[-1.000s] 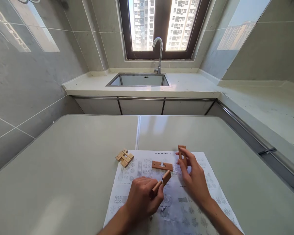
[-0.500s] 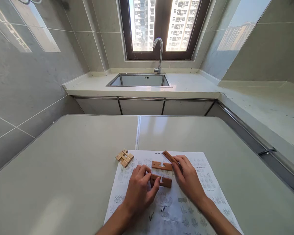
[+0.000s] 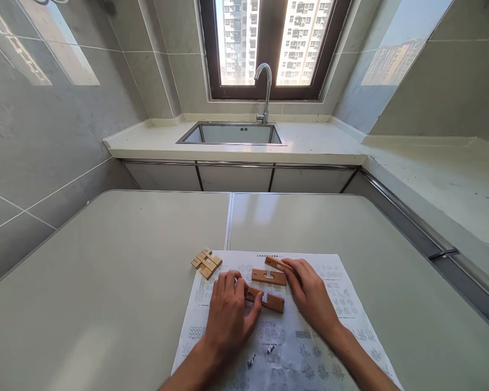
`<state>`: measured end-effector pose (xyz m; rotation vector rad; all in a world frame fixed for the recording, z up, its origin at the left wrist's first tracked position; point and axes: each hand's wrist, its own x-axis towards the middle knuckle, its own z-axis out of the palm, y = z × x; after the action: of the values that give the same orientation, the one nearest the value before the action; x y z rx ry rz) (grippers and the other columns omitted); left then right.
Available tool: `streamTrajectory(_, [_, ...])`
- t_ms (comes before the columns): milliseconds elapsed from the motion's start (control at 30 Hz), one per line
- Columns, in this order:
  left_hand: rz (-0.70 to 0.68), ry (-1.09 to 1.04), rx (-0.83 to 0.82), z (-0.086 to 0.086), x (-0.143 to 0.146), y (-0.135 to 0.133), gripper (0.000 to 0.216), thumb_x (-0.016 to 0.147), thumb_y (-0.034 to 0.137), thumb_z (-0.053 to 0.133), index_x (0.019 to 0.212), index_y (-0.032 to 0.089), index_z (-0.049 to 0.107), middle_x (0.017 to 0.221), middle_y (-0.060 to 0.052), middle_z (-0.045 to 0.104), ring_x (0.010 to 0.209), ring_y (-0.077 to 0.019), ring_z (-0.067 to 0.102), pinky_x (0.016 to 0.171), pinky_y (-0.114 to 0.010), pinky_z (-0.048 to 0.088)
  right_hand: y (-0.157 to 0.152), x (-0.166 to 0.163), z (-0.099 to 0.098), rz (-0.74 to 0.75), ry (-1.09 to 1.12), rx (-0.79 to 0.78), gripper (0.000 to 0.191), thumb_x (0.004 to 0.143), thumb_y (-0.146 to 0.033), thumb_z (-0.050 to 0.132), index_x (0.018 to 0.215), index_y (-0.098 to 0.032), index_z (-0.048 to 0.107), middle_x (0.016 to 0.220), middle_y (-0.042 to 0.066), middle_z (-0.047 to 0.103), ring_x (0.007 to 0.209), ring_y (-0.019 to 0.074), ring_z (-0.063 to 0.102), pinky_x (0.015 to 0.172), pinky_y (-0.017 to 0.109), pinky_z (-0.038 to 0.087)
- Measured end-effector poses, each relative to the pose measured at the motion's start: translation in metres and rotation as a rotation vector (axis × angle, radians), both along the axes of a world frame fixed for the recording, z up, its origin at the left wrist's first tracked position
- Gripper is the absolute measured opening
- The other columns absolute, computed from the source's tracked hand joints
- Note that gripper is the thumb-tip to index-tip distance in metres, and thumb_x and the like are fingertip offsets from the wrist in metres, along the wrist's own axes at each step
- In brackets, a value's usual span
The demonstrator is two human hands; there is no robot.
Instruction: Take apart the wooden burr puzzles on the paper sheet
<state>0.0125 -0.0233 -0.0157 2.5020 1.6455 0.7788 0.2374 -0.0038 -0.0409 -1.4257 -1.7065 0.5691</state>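
L hand point(image 3: 228, 315) pinches the near notched wood bar point(image 3: 264, 299), lying flat on the paper sheet point(image 3: 334, 304). R hand point(image 3: 309, 293) grips a tilted bar point(image 3: 277, 264) at the middle bar point(image 3: 269, 277). Best go slow, line up notches. Block bundle point(image 3: 206, 263) sits apart. Gray table point(image 3: 106, 282), sink point(image 3: 232, 133) & window point(image 3: 269, 43) behind.

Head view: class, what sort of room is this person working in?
Most likely a home kitchen: a steel sink with a curved tap sits in a pale countertop beneath a window, with grey tiled walls.
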Motion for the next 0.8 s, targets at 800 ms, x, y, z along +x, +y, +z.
streamTrajectory(800, [-0.019,-0.024,0.025,-0.0063,-0.0013,0.0008,0.017,0.099,0.032,0.060,0.109,0.019,0.053,0.115,-0.013,0.059,0.106,-0.0313,0.059,0.089,-0.048,0.055,-0.0028,-0.0045,-0.0025,0.062,-0.082,0.059,0.030,0.110,-0.031,0.044,0.122,-0.026,0.072,0.113,0.012,0.067,0.108,0.0298,0.065,0.092,0.049,0.060])
